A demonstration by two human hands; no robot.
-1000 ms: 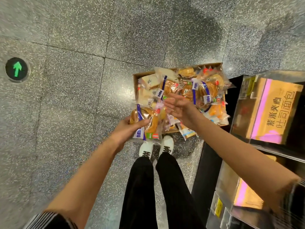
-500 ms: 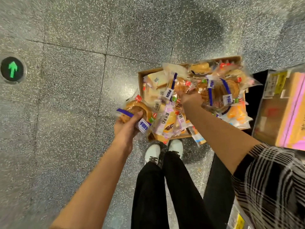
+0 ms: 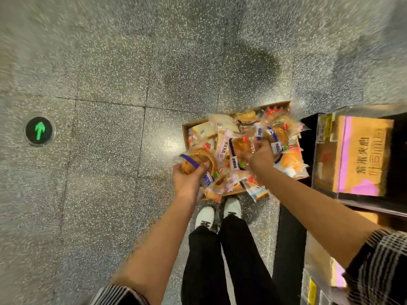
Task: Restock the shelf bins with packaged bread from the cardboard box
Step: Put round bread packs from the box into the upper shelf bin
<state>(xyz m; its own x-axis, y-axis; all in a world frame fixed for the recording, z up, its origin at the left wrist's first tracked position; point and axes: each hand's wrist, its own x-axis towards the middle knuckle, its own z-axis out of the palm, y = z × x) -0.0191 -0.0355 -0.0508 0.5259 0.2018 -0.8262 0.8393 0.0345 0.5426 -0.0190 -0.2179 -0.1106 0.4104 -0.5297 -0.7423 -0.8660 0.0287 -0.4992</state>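
Observation:
A cardboard box (image 3: 185, 133) heaped with clear-wrapped bread packets stands on the floor just beyond my feet. My left hand (image 3: 187, 181) grips a round brown bread packet with a purple stripe (image 3: 199, 160) at the box's near left corner. My right hand (image 3: 261, 155) is over the middle of the box, its curled fingers holding a second purple-striped bread packet (image 3: 240, 149) that is lifted off the pile. To the right stands a clear shelf bin (image 3: 352, 155) with an orange and pink label.
Speckled grey floor tiles spread out to the left, with a round green arrow marker (image 3: 39, 130) set in them. A dark shelf unit (image 3: 288, 249) runs down the right side, with lower bins (image 3: 319, 271) below. My white shoes (image 3: 218, 213) touch the box's near edge.
My right hand has closed on a striped packet and raised it from the pile. My left hand still holds its round packet and has shifted slightly right, toward the box.

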